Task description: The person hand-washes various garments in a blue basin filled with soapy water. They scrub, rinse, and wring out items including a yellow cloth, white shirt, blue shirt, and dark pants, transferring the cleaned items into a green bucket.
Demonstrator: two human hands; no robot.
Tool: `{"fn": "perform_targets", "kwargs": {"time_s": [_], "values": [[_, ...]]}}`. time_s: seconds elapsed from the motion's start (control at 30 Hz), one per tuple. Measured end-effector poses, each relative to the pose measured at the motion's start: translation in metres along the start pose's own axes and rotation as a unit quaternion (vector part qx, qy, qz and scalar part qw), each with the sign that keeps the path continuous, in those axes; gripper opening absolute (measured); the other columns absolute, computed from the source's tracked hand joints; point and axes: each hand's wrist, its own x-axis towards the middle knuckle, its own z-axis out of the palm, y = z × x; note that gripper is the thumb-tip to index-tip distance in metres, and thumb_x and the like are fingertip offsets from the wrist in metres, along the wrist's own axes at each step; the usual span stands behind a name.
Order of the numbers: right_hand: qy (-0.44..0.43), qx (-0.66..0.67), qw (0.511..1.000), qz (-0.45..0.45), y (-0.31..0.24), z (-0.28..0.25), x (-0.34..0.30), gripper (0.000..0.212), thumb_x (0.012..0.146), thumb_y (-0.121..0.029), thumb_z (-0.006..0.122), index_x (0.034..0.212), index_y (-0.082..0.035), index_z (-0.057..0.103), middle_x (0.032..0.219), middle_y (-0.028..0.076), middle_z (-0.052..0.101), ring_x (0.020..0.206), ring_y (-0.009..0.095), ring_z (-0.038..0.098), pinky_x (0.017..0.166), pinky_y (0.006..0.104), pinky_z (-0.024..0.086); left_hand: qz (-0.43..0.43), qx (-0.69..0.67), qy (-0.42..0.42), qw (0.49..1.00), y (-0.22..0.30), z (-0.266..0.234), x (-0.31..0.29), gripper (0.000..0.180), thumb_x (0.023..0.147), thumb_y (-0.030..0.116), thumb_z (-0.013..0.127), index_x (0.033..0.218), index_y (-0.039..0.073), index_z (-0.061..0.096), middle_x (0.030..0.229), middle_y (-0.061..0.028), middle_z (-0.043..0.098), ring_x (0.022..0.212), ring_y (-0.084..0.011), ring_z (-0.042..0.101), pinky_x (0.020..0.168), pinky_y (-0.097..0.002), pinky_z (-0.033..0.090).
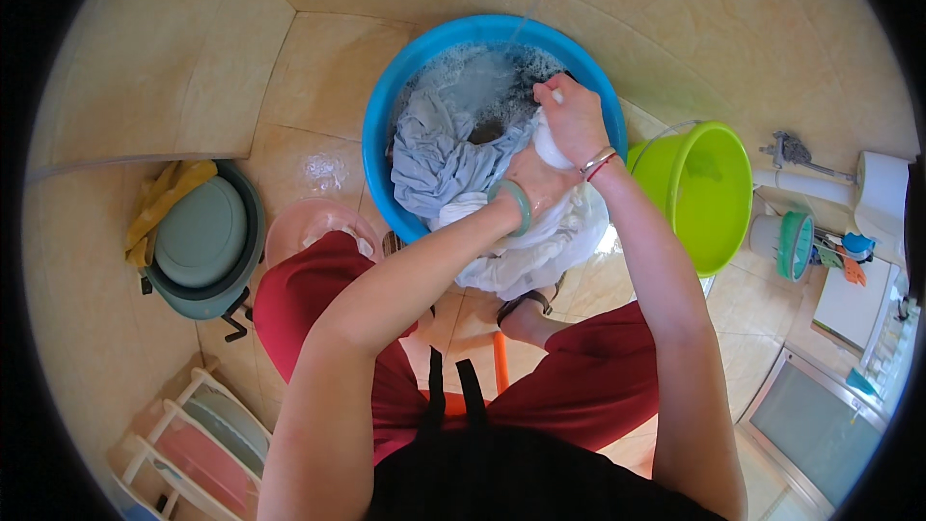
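Observation:
White wet cloth point(519, 256) hangs over the near right rim of a blue basin point(378, 108). My right hand point(575, 122) grips a bunched part of it above the basin, fingers curled tight. Just below and to its left, my left hand point(542, 179) is wrapped round the same cloth. Between the two hands the cloth is gathered into a narrow roll. Grey-blue cloth point(434, 156) lies heaped on the basin's left side, in soapy water point(482, 77) with foam. Something dark shows in the water, partly hidden by my right hand.
A lime-green bucket point(714, 198) stands right of the basin, against the tiled wall. Left of my knee sits a pink basin point(318, 222). Further left are stacked grey-green basins point(203, 232) with a yellow cloth point(164, 203). A white rack point(145, 444) holds more basins at lower left.

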Motion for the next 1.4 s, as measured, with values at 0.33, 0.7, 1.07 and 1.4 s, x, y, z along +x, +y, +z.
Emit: {"fn": "perform_targets", "kwargs": {"time_s": [0.33,0.7,1.07,1.4], "values": [[0.019,-0.067,0.996,0.060,0.023,0.034,0.001,0.027,0.090,-0.027,0.059,0.092,-0.002,0.066,0.088,0.026,0.066,0.088,0.043,0.064,0.080,0.0469,0.051,-0.001,0.019,0.025,0.999,-0.045,0.011,0.018,0.064,0.071,0.032,0.079,0.123,0.003,0.054,0.117,-0.0192,0.065,0.108,-0.0328,0.062,0.092,-0.0393,0.048],[-0.055,0.705,0.689,0.156,0.077,0.013,-0.016,0.045,0.100,-0.022,0.050,0.140,-0.003,0.041,0.130,0.014,0.056,0.114,0.025,0.058,0.095,0.0376,0.047,-0.079,-0.439,-0.080,0.892,-0.040,-0.045,0.006,0.057,0.092,0.045,0.061,0.132,0.006,0.050,0.121,-0.0133,0.061,0.103,-0.0252,0.063,0.088,-0.0361,0.053],[0.020,0.465,0.800,0.379,0.048,0.026,-0.129,0.060,0.089,-0.055,0.057,0.138,-0.021,0.050,0.135,0.003,0.054,0.126,0.023,0.046,0.094,0.0469,0.040,-0.014,-0.643,-0.076,0.762,0.031,-0.049,-0.032,0.056,0.100,0.042,0.045,0.142,0.006,0.040,0.139,-0.0122,0.051,0.125,-0.0303,0.051,0.107,-0.0458,0.038],[-0.012,0.817,0.523,0.242,0.064,0.055,-0.155,0.059,0.093,-0.027,0.058,0.145,-0.015,0.035,0.133,0.013,0.054,0.112,0.028,0.059,0.089,0.0424,0.049,-0.045,-0.551,-0.050,0.831,0.042,-0.036,-0.055,0.047,0.094,0.023,0.057,0.136,0.005,0.045,0.130,-0.0121,0.057,0.118,-0.0258,0.056,0.101,-0.0400,0.045]]}}
